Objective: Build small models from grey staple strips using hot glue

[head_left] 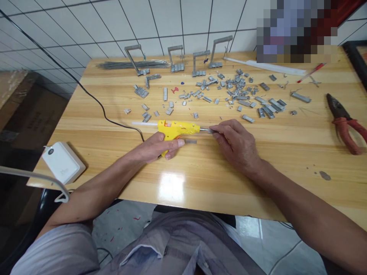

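My left hand (164,146) is wrapped round the handle of a yellow hot glue gun (182,129), whose metal nozzle points right. A clear glue stick (145,123) juts from the gun's back end. At the nozzle tip, my right hand (236,143) pinches a small grey metal piece (212,130) between thumb and fingers. Just below the gun's barrel, a short grey strip (190,141) lies on the wooden table.
Several grey staple-like pieces (239,86) are scattered behind my hands. Bent grey frames (197,63) stand near the wall. Red-handled pliers (346,130) lie right; a white power bank (63,162) lies left. A black cord (94,97) crosses the table's left side.
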Demonstrator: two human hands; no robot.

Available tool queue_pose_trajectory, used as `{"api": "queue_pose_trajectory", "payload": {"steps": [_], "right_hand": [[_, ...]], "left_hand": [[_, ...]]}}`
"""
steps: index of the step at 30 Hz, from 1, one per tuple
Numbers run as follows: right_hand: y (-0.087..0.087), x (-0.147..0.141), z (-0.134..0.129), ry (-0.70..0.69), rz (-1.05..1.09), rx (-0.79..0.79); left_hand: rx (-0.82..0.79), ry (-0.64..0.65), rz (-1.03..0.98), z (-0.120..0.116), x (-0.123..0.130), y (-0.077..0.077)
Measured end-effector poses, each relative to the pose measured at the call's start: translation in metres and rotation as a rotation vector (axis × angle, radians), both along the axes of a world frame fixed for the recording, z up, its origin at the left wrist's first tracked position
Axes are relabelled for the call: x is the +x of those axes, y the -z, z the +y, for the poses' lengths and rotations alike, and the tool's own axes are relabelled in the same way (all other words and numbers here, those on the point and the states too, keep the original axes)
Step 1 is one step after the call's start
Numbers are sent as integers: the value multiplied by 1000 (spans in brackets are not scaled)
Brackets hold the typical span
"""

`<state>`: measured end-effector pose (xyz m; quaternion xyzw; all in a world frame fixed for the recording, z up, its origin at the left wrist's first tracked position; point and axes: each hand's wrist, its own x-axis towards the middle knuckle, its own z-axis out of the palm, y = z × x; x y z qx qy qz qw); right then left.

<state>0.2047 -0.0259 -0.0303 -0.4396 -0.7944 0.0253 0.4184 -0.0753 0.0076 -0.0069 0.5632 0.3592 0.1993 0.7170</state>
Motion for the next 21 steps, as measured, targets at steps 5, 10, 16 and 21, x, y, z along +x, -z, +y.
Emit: {"api": "queue_pose_trajectory", "payload": {"steps": [5, 10, 16, 21], "right_hand": [[-1, 0, 0, 3, 4, 1], [-1, 0, 0, 4, 2, -8], [0, 0, 0, 5, 9, -11], [-1, 0, 0, 1, 9, -16]], "left_hand": [[7, 4, 9, 0, -1, 0], [3, 7, 7, 0, -1, 0], [0, 2, 39, 0, -2, 0], [2, 6, 50, 0, -2, 0]]}}
